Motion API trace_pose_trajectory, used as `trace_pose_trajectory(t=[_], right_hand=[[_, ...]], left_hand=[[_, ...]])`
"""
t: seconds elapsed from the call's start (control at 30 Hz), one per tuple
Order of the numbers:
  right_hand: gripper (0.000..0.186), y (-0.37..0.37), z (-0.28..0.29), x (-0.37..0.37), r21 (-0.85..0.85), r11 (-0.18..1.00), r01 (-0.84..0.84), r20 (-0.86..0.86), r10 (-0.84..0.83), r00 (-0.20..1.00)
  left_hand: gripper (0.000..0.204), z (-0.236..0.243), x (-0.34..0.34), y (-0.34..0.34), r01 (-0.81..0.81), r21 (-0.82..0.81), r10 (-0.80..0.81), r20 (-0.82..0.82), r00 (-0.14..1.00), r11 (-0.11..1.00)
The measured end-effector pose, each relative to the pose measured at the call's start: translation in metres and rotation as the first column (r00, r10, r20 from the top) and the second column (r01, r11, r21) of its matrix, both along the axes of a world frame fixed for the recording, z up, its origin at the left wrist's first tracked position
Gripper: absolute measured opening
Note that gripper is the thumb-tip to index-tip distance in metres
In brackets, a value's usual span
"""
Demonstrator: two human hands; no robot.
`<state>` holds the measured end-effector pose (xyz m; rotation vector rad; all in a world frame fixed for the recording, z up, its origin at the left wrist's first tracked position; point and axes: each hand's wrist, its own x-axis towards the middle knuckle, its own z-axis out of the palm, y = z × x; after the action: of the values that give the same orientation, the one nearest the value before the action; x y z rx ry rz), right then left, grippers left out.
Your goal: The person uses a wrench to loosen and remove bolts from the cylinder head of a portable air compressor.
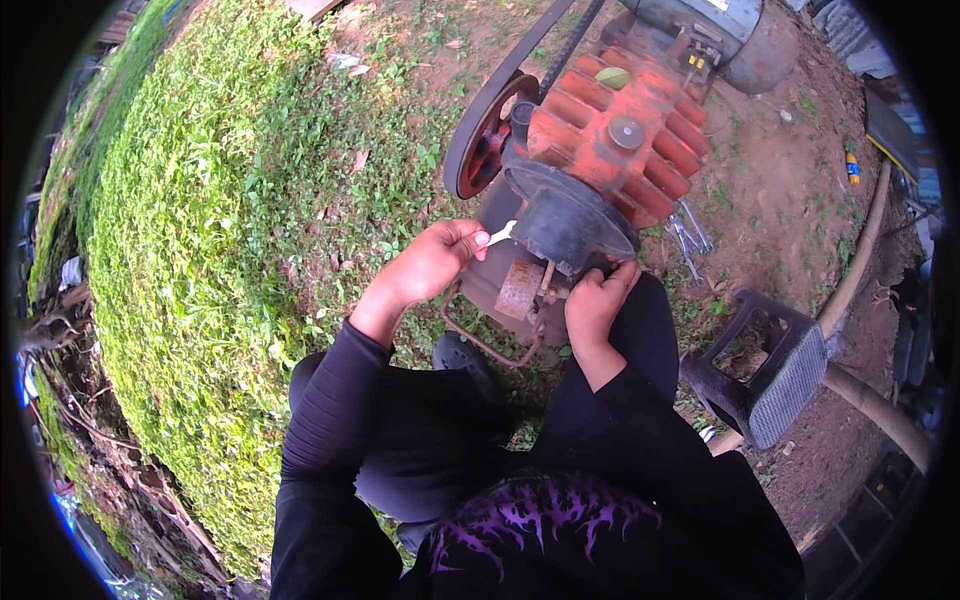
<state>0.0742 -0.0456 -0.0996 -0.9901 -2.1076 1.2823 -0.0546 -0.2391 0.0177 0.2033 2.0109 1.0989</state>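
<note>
Spreading across the left side, bright green grass [190, 300] reaches toward the patch of soil where you work. Your left hand [437, 258] comes next, its grip narrow, thumb and fingers pinching a light-coloured wrench [500, 236] whose far end meets the left side of the dark round housing. Below that hand, a bent metal bar [480, 343] curves near your foot; above it, a black belt [512, 55] runs around a pulley [488, 160]. A rusty wheel [517, 288] sits under the dark round housing [570, 222], which is the part you have between your hands. Your right hand [598, 305] is curled at its lower right edge; you cannot tell from here what that grip closes on, since the fingers hide it. Behind the housing rises an orange-red finned cylinder [660, 125] with a green leaf [612, 77] on top. Farther right, metal tools [688, 240] lie on the ground, then a dark plastic stool [785, 385], a small yellow bottle [852, 168] and a long pole [880, 418].
</note>
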Motion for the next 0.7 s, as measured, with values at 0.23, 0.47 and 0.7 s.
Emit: trace_pose_trajectory(t=[0.23, 0.47, 0.7], right_hand=[[0.021, -0.001, -0.002, 0.001, 0.041, 0.999, -0.014, -0.046, 0.016, 0.999], [0.023, -0.002, -0.007, 0.003, 0.006, 0.999, -0.032, -0.103, 0.032, 0.994], [0.022, 0.0, -0.008, 0.002, 0.022, 0.999, -0.032, -0.107, 0.034, 0.994]], left_hand=[[0.035, -0.027, 0.073, 0.021, -0.344, 0.095, 0.354, -0.136, 0.925, 0.934], [0.035, 0.005, 0.003, -0.017, 0.057, -0.231, -0.122, -0.278, 0.953, 0.971], [0.032, 0.016, -0.038, -0.001, 0.335, -0.259, -0.402, -0.279, 0.872, 0.906]])
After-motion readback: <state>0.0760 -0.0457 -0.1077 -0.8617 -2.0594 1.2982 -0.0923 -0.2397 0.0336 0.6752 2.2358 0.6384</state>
